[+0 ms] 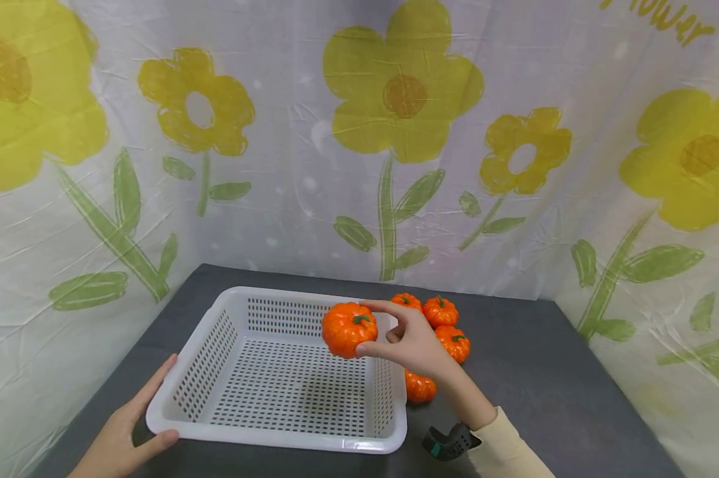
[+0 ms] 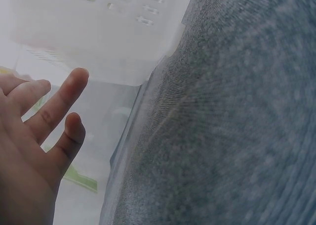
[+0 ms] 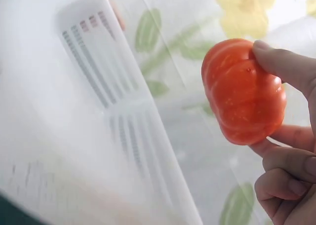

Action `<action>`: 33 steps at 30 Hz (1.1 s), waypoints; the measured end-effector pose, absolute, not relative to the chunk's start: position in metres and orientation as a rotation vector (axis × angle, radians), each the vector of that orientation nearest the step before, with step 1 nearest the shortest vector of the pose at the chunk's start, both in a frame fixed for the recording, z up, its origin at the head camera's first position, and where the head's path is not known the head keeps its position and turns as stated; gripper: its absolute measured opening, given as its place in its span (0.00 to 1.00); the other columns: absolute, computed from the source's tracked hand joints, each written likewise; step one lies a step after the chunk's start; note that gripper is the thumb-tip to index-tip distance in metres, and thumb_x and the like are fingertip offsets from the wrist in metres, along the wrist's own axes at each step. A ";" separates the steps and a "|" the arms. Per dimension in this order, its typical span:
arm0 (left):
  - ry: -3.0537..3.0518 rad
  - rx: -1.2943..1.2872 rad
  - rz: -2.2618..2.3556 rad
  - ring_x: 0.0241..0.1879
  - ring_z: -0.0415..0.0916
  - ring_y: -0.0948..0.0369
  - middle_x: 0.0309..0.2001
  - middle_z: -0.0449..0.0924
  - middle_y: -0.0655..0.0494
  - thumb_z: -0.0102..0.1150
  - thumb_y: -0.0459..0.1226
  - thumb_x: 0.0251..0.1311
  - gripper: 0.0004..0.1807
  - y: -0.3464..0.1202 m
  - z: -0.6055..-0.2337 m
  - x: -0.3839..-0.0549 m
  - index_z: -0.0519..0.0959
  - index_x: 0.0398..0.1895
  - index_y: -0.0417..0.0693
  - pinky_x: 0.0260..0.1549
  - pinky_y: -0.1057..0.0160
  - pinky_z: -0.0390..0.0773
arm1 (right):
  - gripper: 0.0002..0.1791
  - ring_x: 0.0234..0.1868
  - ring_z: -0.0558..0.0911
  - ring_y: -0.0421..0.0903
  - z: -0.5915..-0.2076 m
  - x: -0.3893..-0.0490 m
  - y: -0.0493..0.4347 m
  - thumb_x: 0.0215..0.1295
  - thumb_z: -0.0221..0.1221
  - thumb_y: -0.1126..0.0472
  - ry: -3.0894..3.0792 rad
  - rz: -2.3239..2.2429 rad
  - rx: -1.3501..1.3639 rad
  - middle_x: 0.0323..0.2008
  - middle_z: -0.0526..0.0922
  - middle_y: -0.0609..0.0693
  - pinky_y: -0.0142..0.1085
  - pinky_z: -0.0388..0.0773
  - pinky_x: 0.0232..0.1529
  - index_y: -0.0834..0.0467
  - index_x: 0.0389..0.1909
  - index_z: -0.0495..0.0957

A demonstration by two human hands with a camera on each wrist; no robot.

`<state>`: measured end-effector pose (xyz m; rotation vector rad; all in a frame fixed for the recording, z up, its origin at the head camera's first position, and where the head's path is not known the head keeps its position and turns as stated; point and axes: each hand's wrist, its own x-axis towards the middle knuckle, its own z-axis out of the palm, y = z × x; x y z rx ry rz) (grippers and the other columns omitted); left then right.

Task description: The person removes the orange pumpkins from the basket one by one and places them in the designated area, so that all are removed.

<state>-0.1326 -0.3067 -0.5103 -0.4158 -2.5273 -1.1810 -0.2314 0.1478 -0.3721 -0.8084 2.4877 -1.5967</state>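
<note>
A small orange toy pumpkin with a green stem is pinched between the thumb and forefinger of my right hand. It hangs above the right part of a white perforated plastic basket, whose floor is bare. In the right wrist view the thumb presses one side of the pumpkin, and the other fingers curl below. At the basket's near left corner, my left hand has thumb and fingers spread beside the rim. The left wrist view shows those fingers relaxed close to the basket wall; contact is hard to tell.
Several more toy pumpkins lie right of the basket, one against its right side and others farther back. A dark band sits at the right wrist. The grey tabletop meets a flower-printed curtain.
</note>
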 end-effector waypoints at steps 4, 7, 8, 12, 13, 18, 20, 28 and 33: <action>-2.536 -0.418 -1.182 0.64 0.54 0.93 0.77 0.49 0.92 0.72 0.37 0.59 0.57 -0.307 -0.510 -0.132 0.50 0.88 0.59 0.52 0.89 0.54 | 0.36 0.13 0.52 0.41 -0.377 -0.225 0.180 0.62 0.76 0.56 2.547 -1.635 -0.716 0.12 0.54 0.43 0.31 0.57 0.14 0.52 0.72 0.77; -2.544 -0.410 -1.185 0.63 0.54 0.93 0.77 0.49 0.93 0.72 0.37 0.60 0.56 -0.307 -0.510 -0.133 0.50 0.88 0.60 0.52 0.89 0.53 | 0.36 0.12 0.54 0.39 -0.381 -0.219 0.204 0.63 0.75 0.59 2.586 -1.671 -0.623 0.12 0.55 0.42 0.32 0.58 0.14 0.56 0.72 0.76; -2.545 -0.410 -1.185 0.63 0.53 0.94 0.77 0.49 0.93 0.72 0.37 0.60 0.56 -0.307 -0.511 -0.133 0.49 0.88 0.60 0.52 0.89 0.53 | 0.36 0.13 0.54 0.39 -0.383 -0.217 0.212 0.63 0.75 0.60 2.601 -1.682 -0.589 0.12 0.56 0.43 0.32 0.59 0.14 0.56 0.72 0.76; -2.534 -0.421 -1.195 0.64 0.54 0.93 0.77 0.49 0.93 0.71 0.37 0.60 0.56 -0.308 -0.511 -0.133 0.50 0.88 0.57 0.53 0.90 0.53 | 0.36 0.13 0.54 0.40 -0.392 -0.209 0.242 0.63 0.74 0.62 2.639 -1.748 -0.440 0.29 0.84 0.46 0.33 0.59 0.15 0.59 0.72 0.75; -2.534 -0.421 -1.197 0.64 0.54 0.93 0.77 0.49 0.92 0.71 0.37 0.60 0.56 -0.309 -0.512 -0.133 0.50 0.88 0.58 0.53 0.89 0.53 | 0.36 0.14 0.54 0.40 -0.395 -0.208 0.249 0.64 0.74 0.62 2.649 -1.761 -0.397 0.32 0.85 0.47 0.33 0.59 0.16 0.59 0.72 0.75; -2.529 -0.428 -1.203 0.64 0.54 0.93 0.77 0.50 0.92 0.71 0.37 0.60 0.55 -0.308 -0.512 -0.133 0.50 0.88 0.57 0.53 0.89 0.53 | 0.35 0.14 0.55 0.40 -0.412 -0.199 0.277 0.64 0.74 0.62 2.689 -1.790 -0.217 0.42 0.85 0.38 0.33 0.59 0.16 0.58 0.72 0.76; -2.531 -0.426 -1.205 0.64 0.54 0.93 0.76 0.50 0.93 0.71 0.37 0.60 0.55 -0.308 -0.511 -0.133 0.50 0.88 0.57 0.53 0.89 0.53 | 0.35 0.14 0.56 0.39 -0.420 -0.195 0.285 0.64 0.74 0.63 2.688 -1.797 -0.177 0.48 0.85 0.40 0.33 0.60 0.17 0.59 0.72 0.75; -2.528 -0.432 -1.200 0.64 0.55 0.93 0.78 0.50 0.91 0.72 0.36 0.60 0.56 -0.309 -0.509 -0.133 0.50 0.88 0.57 0.53 0.89 0.54 | 0.37 0.14 0.57 0.38 -0.446 -0.188 0.303 0.64 0.74 0.61 2.662 -1.799 -0.025 0.33 0.82 0.34 0.32 0.62 0.17 0.59 0.73 0.74; -2.530 -0.432 -1.206 0.65 0.54 0.93 0.78 0.49 0.91 0.71 0.36 0.60 0.56 -0.308 -0.508 -0.133 0.49 0.88 0.59 0.53 0.89 0.53 | 0.39 0.14 0.54 0.37 -0.456 -0.187 0.312 0.63 0.75 0.57 2.676 -1.689 0.044 0.11 0.58 0.42 0.30 0.59 0.17 0.59 0.74 0.72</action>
